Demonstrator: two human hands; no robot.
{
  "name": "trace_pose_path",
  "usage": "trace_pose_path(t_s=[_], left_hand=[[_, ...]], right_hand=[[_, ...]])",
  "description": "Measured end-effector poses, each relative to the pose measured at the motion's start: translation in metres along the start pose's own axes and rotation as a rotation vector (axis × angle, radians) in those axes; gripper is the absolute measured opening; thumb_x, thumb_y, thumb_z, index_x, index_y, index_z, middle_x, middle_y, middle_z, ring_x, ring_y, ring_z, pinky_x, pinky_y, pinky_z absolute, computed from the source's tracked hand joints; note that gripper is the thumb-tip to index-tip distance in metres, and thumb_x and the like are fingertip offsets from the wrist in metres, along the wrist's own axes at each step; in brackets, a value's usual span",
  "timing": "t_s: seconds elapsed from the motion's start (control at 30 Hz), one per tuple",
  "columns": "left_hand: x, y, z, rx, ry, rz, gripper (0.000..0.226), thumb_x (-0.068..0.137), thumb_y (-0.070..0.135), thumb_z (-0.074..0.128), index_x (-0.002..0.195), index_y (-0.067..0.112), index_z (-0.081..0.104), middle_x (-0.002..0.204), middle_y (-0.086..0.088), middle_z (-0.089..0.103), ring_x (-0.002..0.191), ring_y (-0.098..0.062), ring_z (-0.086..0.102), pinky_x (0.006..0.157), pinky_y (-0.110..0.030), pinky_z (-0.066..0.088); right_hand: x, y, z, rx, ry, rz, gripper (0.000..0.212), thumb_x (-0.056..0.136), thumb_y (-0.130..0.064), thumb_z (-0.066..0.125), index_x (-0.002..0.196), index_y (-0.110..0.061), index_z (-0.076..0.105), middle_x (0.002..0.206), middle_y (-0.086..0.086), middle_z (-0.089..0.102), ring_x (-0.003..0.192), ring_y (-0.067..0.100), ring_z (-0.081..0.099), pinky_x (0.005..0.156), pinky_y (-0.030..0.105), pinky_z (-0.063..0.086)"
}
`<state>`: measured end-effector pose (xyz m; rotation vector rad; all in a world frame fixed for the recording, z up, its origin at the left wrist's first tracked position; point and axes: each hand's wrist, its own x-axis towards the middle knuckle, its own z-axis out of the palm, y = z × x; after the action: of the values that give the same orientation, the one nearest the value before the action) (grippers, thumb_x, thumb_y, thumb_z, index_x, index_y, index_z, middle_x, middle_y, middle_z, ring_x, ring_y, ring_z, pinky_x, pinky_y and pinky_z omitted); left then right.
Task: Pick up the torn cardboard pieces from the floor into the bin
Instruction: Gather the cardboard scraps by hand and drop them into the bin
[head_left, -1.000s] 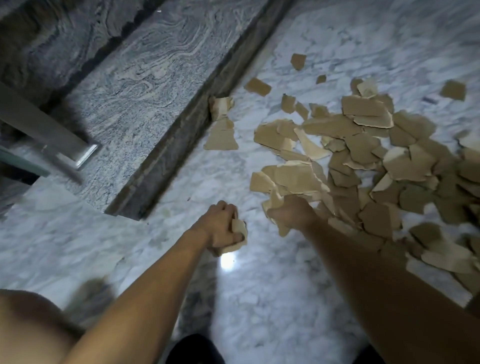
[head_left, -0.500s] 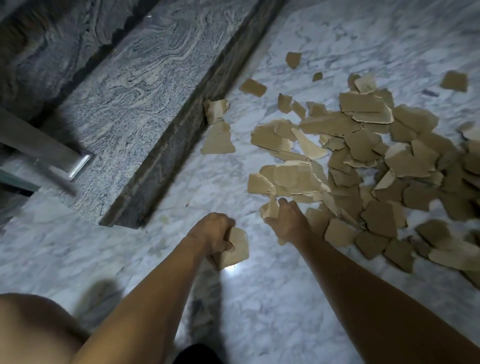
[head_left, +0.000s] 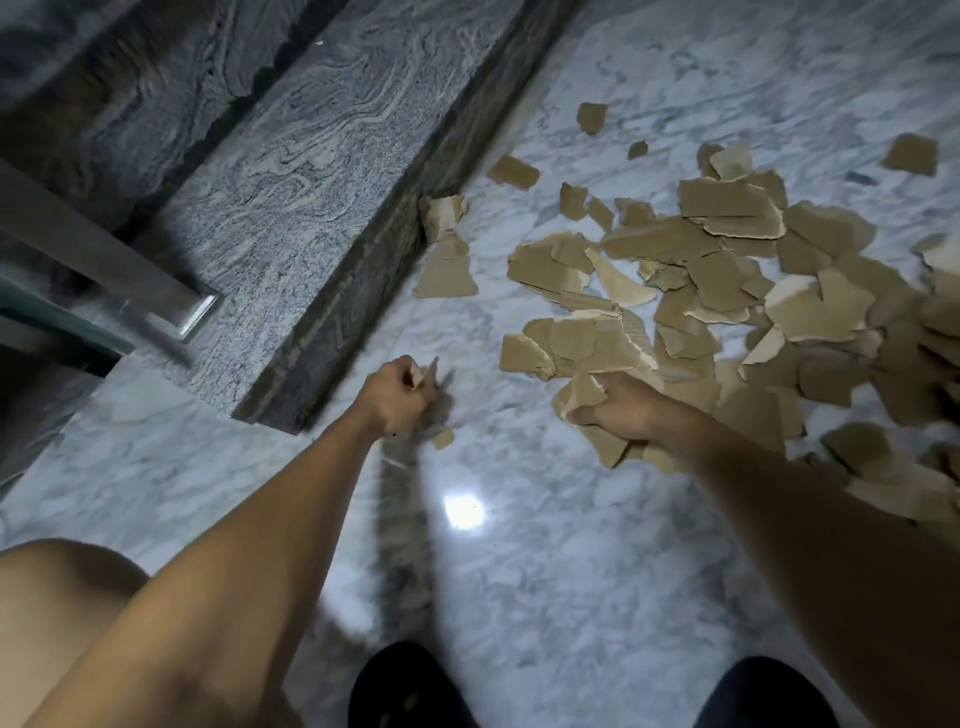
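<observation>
Left hand (head_left: 397, 397) is curling into a tight fist and gripping a cardboard scrap (head_left: 429, 372), whose edge is poking out past the knuckles. Motion blur is smearing both. A small bit (head_left: 442, 439) is showing just under that fist; cannot tell if it is held or loose.

Right hand (head_left: 626, 413) is clutching a held bunch (head_left: 581, 396) of pieces, thumb and fingers curling round it, with more brown edges sticking out beneath the palm. This hand is sitting at the near edge of the main pile of torn cardboard pieces (head_left: 727, 270). The pile is spreading over the marble floor (head_left: 519, 582) ahead of and to the right of the right hand, with many pieces overlapping.

Strays are lying further out:
- A flat stray (head_left: 513, 172) is lying ahead of the left hand.
- A far stray (head_left: 592, 117) is lying beyond that.
- A lone stray (head_left: 911, 154) is lying well right of the pile.
- A leaning piece (head_left: 443, 214) is propping against the dark face of the granite step (head_left: 291, 197), ahead of the left hand.
- A wedge piece (head_left: 447, 274) is lying flat just beside the leaning one.

The granite step is running along left of the left hand, with a metal bar (head_left: 104, 265) further left still. A glare spot (head_left: 464, 512) is shining on the floor nearer than both hands, between the forearms. A dark left shoe (head_left: 410, 686) and a dark right shoe (head_left: 763, 691) are showing at the bottom edge. A bare knee (head_left: 57, 587) is showing under the left forearm.
</observation>
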<state>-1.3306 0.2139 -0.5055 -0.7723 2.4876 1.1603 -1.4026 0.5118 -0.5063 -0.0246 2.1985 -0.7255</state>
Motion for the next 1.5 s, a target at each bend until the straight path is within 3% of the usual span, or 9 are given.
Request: trace_pose_path(t_s=[0.07,0.13,0.27,0.4,0.6,0.83,1.03,1.23,1.5], left_hand=[[-0.003,-0.008,-0.005,0.092,-0.064,-0.012,0.023,0.093,0.031,0.056,0.089,0.017,0.038,0.076,-0.009,0.058,0.067,-0.028,0.056,0.059,-0.035,0.049],[-0.009,-0.016,-0.004,0.148,-0.123,0.0,0.025,0.092,0.026,0.055,0.1,0.022,0.032,0.084,-0.012,0.058,0.073,-0.032,0.058,0.063,-0.043,0.052],[-0.026,-0.026,0.006,0.306,-0.109,-0.035,0.063,0.083,0.075,0.045,0.124,0.026,0.041,0.109,-0.004,0.06,0.099,-0.029,0.058,0.077,-0.036,0.043],[-0.026,-0.038,0.005,0.202,-0.289,-0.11,0.068,0.088,0.063,0.054,0.138,0.022,0.037,0.127,-0.004,0.054,0.107,-0.023,0.052,0.085,-0.032,0.041],[-0.019,-0.038,0.011,0.387,-0.308,0.122,0.049,0.076,0.041,0.08,0.117,0.018,0.066,0.114,-0.002,0.065,0.107,-0.023,0.061,0.083,-0.028,0.048],[-0.023,-0.039,0.033,0.492,-0.179,0.272,0.053,0.073,0.018,0.08,0.121,0.03,0.063,0.123,0.007,0.057,0.111,-0.018,0.056,0.086,-0.022,0.041],[-0.02,-0.038,0.035,0.624,-0.197,0.245,0.016,0.075,0.023,0.073,0.09,0.023,0.068,0.112,0.003,0.068,0.095,-0.022,0.065,0.075,-0.029,0.051],[-0.025,-0.051,0.038,0.64,-0.169,0.379,0.022,0.084,0.027,0.07,0.105,0.019,0.07,0.107,0.011,0.046,0.091,-0.02,0.062,0.079,-0.032,0.052],[-0.03,-0.058,0.037,0.636,-0.201,0.579,0.022,0.084,0.017,0.062,0.102,0.027,0.07,0.15,0.019,0.04,0.117,-0.014,0.056,0.084,-0.034,0.054]], right_hand=[[-0.005,-0.014,0.011,-0.03,-0.061,-0.046,0.027,0.085,-0.034,0.076,0.106,-0.025,0.062,0.098,-0.003,0.066,0.091,0.019,0.062,0.063,0.024,0.046],[-0.002,-0.028,0.026,-0.054,-0.078,-0.089,0.027,0.084,-0.032,0.076,0.107,-0.022,0.066,0.101,-0.002,0.069,0.095,0.019,0.064,0.075,0.028,0.051],[0.007,-0.04,0.045,-0.084,-0.052,-0.109,0.037,0.081,-0.042,0.073,0.113,-0.024,0.064,0.11,0.0,0.068,0.098,0.021,0.064,0.089,0.039,0.053],[0.008,-0.037,0.041,-0.074,0.002,-0.109,0.036,0.087,-0.036,0.071,0.119,-0.022,0.062,0.115,0.004,0.067,0.103,0.023,0.062,0.088,0.035,0.05],[0.005,-0.021,0.021,-0.071,0.074,-0.072,0.051,0.089,-0.032,0.069,0.136,-0.017,0.055,0.127,0.007,0.064,0.114,0.027,0.059,0.081,0.028,0.042],[0.003,-0.003,0.012,-0.107,0.118,-0.024,0.054,0.084,-0.04,0.069,0.134,-0.025,0.055,0.125,0.003,0.066,0.114,0.027,0.06,0.096,0.037,0.047],[0.003,-0.005,0.018,-0.095,0.124,-0.044,0.049,0.09,-0.031,0.068,0.135,-0.021,0.055,0.125,0.005,0.065,0.116,0.026,0.058,0.08,0.025,0.036],[0.001,-0.005,0.019,-0.081,0.129,-0.065,0.047,0.089,-0.032,0.069,0.133,-0.021,0.056,0.124,0.006,0.065,0.111,0.025,0.06,0.077,0.023,0.037],[-0.004,-0.002,0.016,-0.08,0.112,-0.056,0.051,0.088,-0.033,0.069,0.135,-0.02,0.055,0.129,0.005,0.063,0.117,0.026,0.058,0.086,0.028,0.043]])
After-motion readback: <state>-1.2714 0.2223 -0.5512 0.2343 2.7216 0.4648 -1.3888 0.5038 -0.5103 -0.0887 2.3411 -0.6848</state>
